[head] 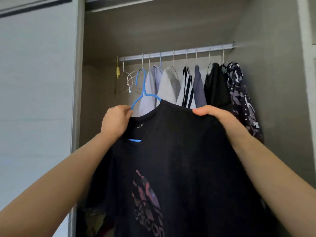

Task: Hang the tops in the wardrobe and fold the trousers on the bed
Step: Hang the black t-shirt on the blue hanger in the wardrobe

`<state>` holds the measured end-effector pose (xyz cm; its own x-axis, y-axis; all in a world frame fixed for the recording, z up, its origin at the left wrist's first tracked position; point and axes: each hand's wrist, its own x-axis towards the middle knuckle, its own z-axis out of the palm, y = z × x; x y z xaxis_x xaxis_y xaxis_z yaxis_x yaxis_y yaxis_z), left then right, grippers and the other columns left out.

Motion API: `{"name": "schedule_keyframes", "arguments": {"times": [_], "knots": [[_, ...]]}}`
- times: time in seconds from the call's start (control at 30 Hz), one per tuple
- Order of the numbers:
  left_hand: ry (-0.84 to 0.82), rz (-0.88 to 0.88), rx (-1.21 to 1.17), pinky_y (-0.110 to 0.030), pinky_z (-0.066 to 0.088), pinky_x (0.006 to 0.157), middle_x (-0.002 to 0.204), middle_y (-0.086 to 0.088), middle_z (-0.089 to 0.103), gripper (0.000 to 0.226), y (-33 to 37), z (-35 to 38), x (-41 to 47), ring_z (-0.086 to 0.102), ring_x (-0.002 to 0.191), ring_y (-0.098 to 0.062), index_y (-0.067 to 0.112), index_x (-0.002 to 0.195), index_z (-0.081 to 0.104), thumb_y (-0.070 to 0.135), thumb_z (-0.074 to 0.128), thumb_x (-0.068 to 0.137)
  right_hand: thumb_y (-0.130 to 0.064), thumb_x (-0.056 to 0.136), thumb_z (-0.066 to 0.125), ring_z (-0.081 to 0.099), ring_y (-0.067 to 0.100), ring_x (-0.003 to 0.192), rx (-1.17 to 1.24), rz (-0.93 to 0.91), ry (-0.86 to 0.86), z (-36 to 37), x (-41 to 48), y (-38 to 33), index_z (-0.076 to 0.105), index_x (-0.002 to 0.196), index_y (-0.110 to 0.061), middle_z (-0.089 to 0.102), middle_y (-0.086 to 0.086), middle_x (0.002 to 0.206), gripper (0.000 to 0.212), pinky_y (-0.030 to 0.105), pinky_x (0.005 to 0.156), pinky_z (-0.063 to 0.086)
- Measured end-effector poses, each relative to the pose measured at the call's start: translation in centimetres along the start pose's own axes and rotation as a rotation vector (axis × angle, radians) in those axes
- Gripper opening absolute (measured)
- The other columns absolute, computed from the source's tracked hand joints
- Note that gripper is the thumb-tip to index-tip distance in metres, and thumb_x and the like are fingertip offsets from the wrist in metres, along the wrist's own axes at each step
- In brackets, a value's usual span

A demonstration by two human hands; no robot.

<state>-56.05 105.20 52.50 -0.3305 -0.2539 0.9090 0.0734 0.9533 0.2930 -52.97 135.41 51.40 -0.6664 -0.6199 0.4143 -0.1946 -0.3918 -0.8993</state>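
Note:
A black T-shirt [179, 151] with a reddish printed logo hangs in front of me on a blue wire hanger [142, 86]. The hanger's hook rises above the neckline and one arm pokes out on the left. My left hand [116, 122] grips that bare hanger arm together with the shirt's left shoulder. My right hand [215, 115] holds the shirt's right shoulder, fingers curled over the fabric. The wardrobe rail [177, 52] runs above and behind the hanger hook, and the hook is below it, not touching.
Several tops [193, 86] hang on the rail, from pale shirts to a black and a patterned one at the right. Empty white hangers [129, 79] and a yellow object [117, 72] hang at the rail's left end. A sliding door [37, 100] stands at left.

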Motion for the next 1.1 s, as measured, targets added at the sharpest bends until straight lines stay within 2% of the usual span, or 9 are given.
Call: {"name": "schedule_keyframes", "arguments": {"times": [0.1,0.23,0.3,0.4,0.5,0.6,0.67,0.87,1.1], "knots": [[-0.066,-0.045,-0.01,-0.038,0.046,0.078,0.093,-0.016,0.07,0.03,0.0,-0.4,0.9,0.062,0.097,-0.038,0.002,0.094,0.067,0.028,0.052,0.097,-0.013,0.088,0.053,0.066,0.013,0.051,-0.043,-0.061,0.068,1.9,1.8,-0.6,0.074,0.053,-0.006,0.071,0.006,0.062,0.041,0.017,0.05,0.053],[-0.237,-0.132,-0.311,-0.03,0.038,0.107,0.132,-0.001,0.062,0.052,0.1,-1.6,0.7,0.054,0.126,-0.019,0.015,0.137,0.057,0.042,0.058,0.093,-0.019,0.086,0.06,0.061,0.014,0.053,-0.058,-0.131,0.12,5.8,3.9,-1.1,0.07,0.076,-0.01,0.066,0.004,0.064,0.017,0.017,0.051,0.05],[-0.303,-0.111,-0.501,-0.032,0.037,0.112,0.135,0.005,0.06,0.054,0.0,-2.2,-0.2,0.053,0.126,-0.009,0.019,0.14,0.054,0.046,0.058,0.093,-0.02,0.088,0.058,0.057,0.017,0.056,-0.092,-0.147,0.131,8.0,5.1,-0.8,0.061,0.08,-0.011,0.058,0.007,0.068,0.012,0.02,0.053,0.046],[-0.364,-0.119,-0.726,-0.028,0.048,0.095,0.113,0.014,0.07,0.03,0.5,-3.6,-1.6,0.062,0.109,-0.003,0.028,0.121,0.067,0.04,0.048,0.101,-0.02,0.089,0.055,0.052,0.022,0.069,-0.163,-0.207,0.138,11.4,8.1,-0.2,0.053,0.084,-0.009,0.052,0.01,0.077,0.012,0.029,0.065,0.043],[-0.384,-0.175,-0.91,-0.024,0.051,0.083,0.099,0.012,0.074,0.036,0.9,-5.3,-2.4,0.069,0.093,-0.006,0.031,0.094,0.076,0.042,0.043,0.103,-0.028,0.085,0.052,0.054,0.021,0.07,-0.269,-0.27,0.169,13.5,11.9,0.4,0.048,0.077,-0.015,0.051,0.003,0.07,0.016,0.037,0.071,0.048],[-0.48,-0.248,-1.014,-0.034,0.041,0.099,0.115,0.001,0.06,0.055,-0.2,-6.6,-2.5,0.058,0.104,-0.023,0.022,0.103,0.072,0.069,0.047,0.09,-0.038,0.082,0.046,0.06,0.029,0.096,-0.405,-0.314,0.226,14.8,15.1,0.8,0.054,0.098,-0.01,0.059,0.011,0.101,0.033,0.045,0.093,0.05],[-0.519,-0.232,-1.063,-0.038,0.037,0.105,0.123,0.0,0.058,0.071,-0.9,-7.0,-2.5,0.055,0.114,-0.021,0.016,0.122,0.063,0.073,0.056,0.081,-0.039,0.086,0.043,0.056,0.032,0.106,-0.471,-0.344,0.284,15.2,17.3,0.7,0.053,0.118,-0.004,0.053,0.016,0.122,0.048,0.042,0.094,0.047],[-0.408,-0.1,-0.708,-0.028,0.051,0.091,0.125,0.018,0.063,0.075,-1.6,-5.2,-1.2,0.063,0.11,-0.001,0.037,0.14,0.04,0.023,0.081,0.079,-0.031,0.095,0.042,0.049,0.034,0.112,-0.563,-0.404,0.369,15.5,24.1,-0.3,0.05,0.123,0.003,0.043,0.015,0.129,0.045,0.043,0.095,0.045],[-0.223,-0.117,-0.505,-0.047,0.056,0.089,0.107,0.0,0.067,0.052,-3.9,0.1,3.4,0.064,0.098,-0.018,0.023,0.122,0.055,-0.008,0.043,0.082,-0.027,0.094,0.042,0.048,0.03,0.1,-0.645,-0.389,0.425,13.9,31.7,-1.4,0.051,0.11,-0.007,0.045,0.014,0.116,0.028,0.035,0.078,0.033]]}}
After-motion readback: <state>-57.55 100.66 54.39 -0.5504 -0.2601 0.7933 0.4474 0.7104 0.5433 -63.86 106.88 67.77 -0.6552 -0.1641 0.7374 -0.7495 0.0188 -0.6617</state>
